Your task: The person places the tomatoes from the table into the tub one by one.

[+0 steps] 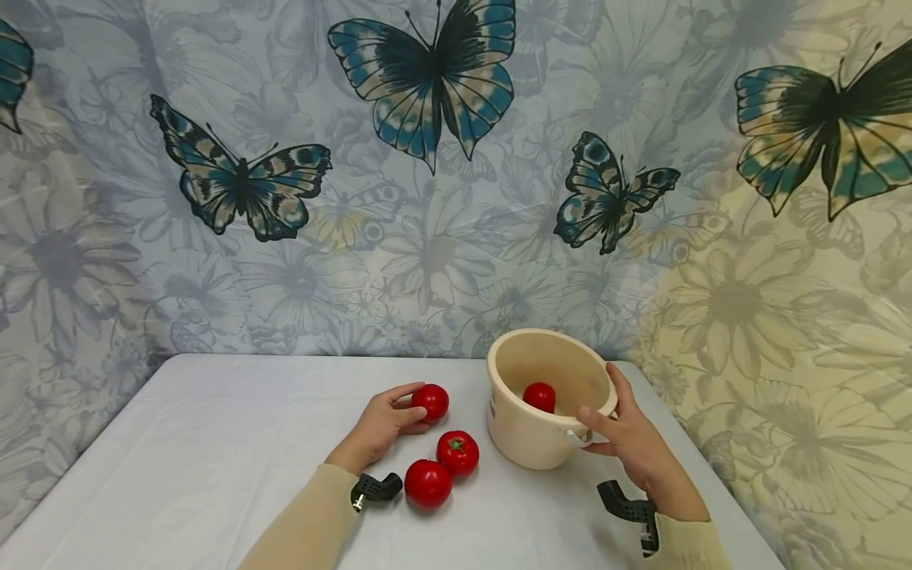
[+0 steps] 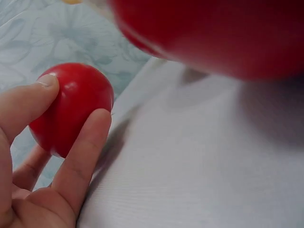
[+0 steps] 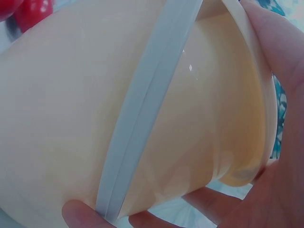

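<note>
My left hand point(image 1: 381, 425) pinches a red tomato point(image 1: 431, 402) between thumb and fingers, left of the bucket. The left wrist view shows the thumb and fingertips pressed on that glossy tomato point(image 2: 76, 102). With the thumb at the rim and fingers around the side, my right hand point(image 1: 636, 439) holds a cream bucket point(image 1: 527, 442), tilted a little. One tomato point(image 1: 539, 397) lies inside it. The bucket's pale handle point(image 3: 142, 109) hangs across its outer wall in the right wrist view. Two more tomatoes, one with a green stem mark point(image 1: 457, 454) and one plain point(image 1: 428, 484), sit between the hands.
A white cloth covers the table point(image 1: 192, 443). Behind it hangs a fabric backdrop point(image 1: 427, 261) with flowers and butterflies. Each wrist wears a black camera mount, the left one point(image 1: 378, 487) close beside the nearest tomato.
</note>
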Demonstrator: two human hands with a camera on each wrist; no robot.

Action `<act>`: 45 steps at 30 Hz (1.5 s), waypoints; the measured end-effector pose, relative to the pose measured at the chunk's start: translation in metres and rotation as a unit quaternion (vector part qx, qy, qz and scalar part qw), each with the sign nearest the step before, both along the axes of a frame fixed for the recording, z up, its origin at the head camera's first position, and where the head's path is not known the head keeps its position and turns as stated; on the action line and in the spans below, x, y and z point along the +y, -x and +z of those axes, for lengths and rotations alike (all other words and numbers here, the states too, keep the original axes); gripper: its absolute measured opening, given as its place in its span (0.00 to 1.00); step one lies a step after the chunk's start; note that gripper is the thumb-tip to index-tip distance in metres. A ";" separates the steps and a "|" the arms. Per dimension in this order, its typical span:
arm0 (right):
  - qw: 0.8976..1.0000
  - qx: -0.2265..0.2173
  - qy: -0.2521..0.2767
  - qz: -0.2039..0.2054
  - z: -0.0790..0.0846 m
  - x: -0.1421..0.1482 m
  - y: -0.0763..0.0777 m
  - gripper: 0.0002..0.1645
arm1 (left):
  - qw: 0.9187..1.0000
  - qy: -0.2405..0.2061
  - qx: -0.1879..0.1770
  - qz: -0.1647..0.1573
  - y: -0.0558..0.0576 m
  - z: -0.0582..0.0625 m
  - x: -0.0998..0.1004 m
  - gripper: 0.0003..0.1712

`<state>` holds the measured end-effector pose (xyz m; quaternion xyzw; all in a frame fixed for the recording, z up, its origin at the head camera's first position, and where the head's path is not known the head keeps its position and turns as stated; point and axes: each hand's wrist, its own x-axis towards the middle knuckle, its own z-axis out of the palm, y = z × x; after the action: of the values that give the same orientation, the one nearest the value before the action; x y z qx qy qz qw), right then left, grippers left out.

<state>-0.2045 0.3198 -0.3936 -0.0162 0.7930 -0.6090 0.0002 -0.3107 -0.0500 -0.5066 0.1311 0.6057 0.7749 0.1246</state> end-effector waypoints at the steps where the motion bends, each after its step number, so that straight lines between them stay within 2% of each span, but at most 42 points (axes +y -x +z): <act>1: 1.000 0.000 0.001 0.000 0.000 0.000 0.000 0.61 | 1.000 -0.013 -0.008 0.003 0.000 0.000 -0.001 0.33; 9: 1.000 -0.004 0.004 -0.001 0.000 0.000 0.001 0.61 | 0.996 -0.079 -0.040 0.019 0.000 0.001 -0.008 0.35; 15: 1.000 -0.002 0.005 0.005 -0.001 -0.002 0.002 0.61 | 0.992 -0.104 -0.064 0.025 -0.001 0.003 -0.013 0.35; 22: 1.000 -0.007 0.010 0.002 -0.004 -0.002 0.000 0.61 | 0.978 -0.156 -0.125 0.051 0.000 0.009 -0.020 0.35; 29: 1.000 -0.002 0.013 0.008 -0.001 -0.002 0.000 0.61 | 0.963 -0.195 -0.170 0.077 0.005 0.034 -0.023 0.34; 33: 1.000 -0.002 0.012 0.008 0.001 -0.002 0.000 0.61 | 0.956 -0.221 -0.173 0.080 0.004 0.054 -0.019 0.33; 37: 1.000 -0.004 0.010 0.005 0.003 -0.003 0.000 0.61 | 0.957 -0.227 -0.167 0.074 -0.001 0.073 -0.012 0.33; 41: 1.000 -0.005 0.008 0.002 0.002 -0.002 0.000 0.61 | 0.960 -0.223 -0.157 0.062 -0.006 0.090 -0.004 0.33; 45: 1.000 -0.007 0.011 0.000 0.000 -0.001 0.000 0.61 | 0.971 -0.196 -0.130 0.049 -0.013 0.106 0.006 0.33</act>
<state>-0.2046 0.3188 -0.3934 -0.0122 0.7863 -0.6177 0.0057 -0.2981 -0.0445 -0.4009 0.0209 0.4267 0.8939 0.1358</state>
